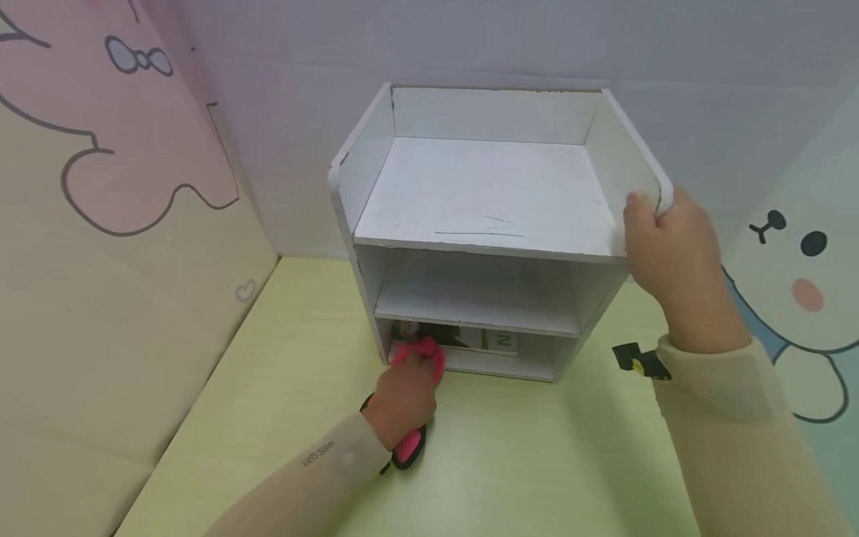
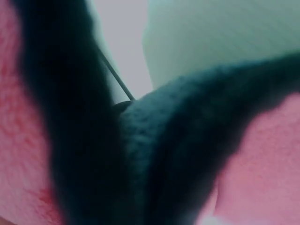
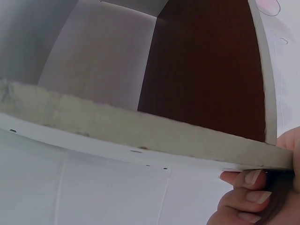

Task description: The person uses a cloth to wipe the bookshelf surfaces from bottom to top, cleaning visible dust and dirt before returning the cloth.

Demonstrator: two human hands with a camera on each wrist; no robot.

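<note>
A small white shelf unit (image 1: 490, 186) stands on the table, with an open top tray and two compartments below. My right hand (image 1: 678, 253) grips the front upper edge of its right side panel, thumb on the inner face. In the right wrist view, fingers (image 3: 246, 199) curl round the panel's edge (image 3: 140, 136). My left hand (image 1: 404, 395) holds a pink cloth (image 1: 429, 350) with black edging at the left front of the bottom compartment. The pink cloth (image 2: 262, 164) fills much of the left wrist view, close and blurred; the fingers are hidden there.
Inside the bottom compartment lies a flat printed item (image 1: 499, 341), partly hidden by the shelf above. The unit stands on a pale yellow-green table (image 1: 268, 388). Cartoon-printed walls (image 1: 134, 186) rise at left and right, with a plain pale wall (image 1: 470, 45) behind.
</note>
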